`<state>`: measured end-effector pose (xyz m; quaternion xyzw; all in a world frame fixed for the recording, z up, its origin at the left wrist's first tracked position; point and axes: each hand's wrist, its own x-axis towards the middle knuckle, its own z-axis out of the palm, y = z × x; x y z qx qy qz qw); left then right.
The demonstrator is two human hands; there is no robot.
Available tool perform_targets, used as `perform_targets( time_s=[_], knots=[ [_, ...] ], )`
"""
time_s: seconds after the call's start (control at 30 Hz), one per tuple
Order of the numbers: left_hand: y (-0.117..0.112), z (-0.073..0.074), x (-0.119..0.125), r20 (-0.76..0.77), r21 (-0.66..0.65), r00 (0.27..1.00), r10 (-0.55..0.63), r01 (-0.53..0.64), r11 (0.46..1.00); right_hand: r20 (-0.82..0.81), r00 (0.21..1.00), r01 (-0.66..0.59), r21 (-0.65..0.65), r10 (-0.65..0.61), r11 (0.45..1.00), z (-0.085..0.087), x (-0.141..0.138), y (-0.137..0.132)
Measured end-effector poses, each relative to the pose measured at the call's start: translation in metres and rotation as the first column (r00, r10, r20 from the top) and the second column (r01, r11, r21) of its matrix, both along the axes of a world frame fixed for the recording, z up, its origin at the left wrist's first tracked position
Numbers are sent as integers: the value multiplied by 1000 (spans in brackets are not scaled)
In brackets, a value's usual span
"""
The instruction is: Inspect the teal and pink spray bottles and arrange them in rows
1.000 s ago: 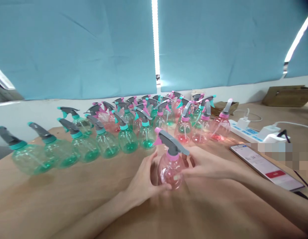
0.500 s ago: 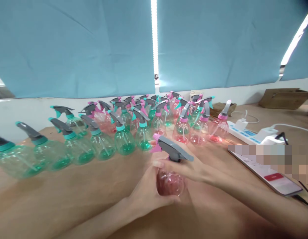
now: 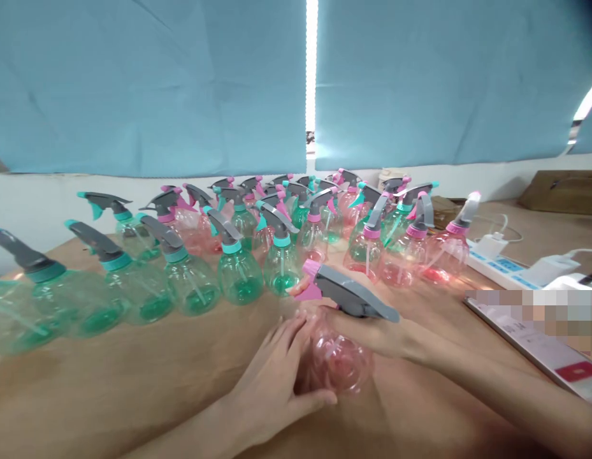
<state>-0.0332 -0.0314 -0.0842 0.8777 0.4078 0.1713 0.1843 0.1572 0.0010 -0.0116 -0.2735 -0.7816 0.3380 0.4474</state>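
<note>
A pink spray bottle [image 3: 341, 363] with a grey and pink trigger head [image 3: 350, 296] stands tilted on the brown table [image 3: 109, 395] in front of me. My left hand [image 3: 271, 389] wraps round the bottle's lower left side, thumb underneath. From the right, my right hand [image 3: 367, 328] is closed round the neck just under the trigger head. Both hands grip the same bottle.
Several green spray bottles [image 3: 238, 271] and pink spray bottles [image 3: 410, 261] stand in rows behind. A white power strip [image 3: 506, 268] with plugs and a phone [image 3: 558, 357] lie at the right. A cardboard box [image 3: 563, 190] sits far right under blue blinds.
The bottle has tipped a little, its trigger head now pointing right. My right hand moved from the bottle's side up to its neck. My left hand stayed on the body.
</note>
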Motion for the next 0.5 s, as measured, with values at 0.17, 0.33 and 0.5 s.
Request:
perform_targets(
  time_s=[0.17, 0.33, 0.5],
  knots=[
    [0, -7, -5, -114, -3, 993, -10, 9, 1000, 26, 999, 41, 33, -42, 999, 5, 1, 1],
    [0, -10, -7, -166, 54, 986, 19, -10, 999, 11, 997, 72, 44, -72, 996, 6, 4, 0],
    [0, -9, -6, -208, 91, 977, 37, -18, 996, 13, 996, 88, -118, -87, 989, -1, 7, 1]
  ],
)
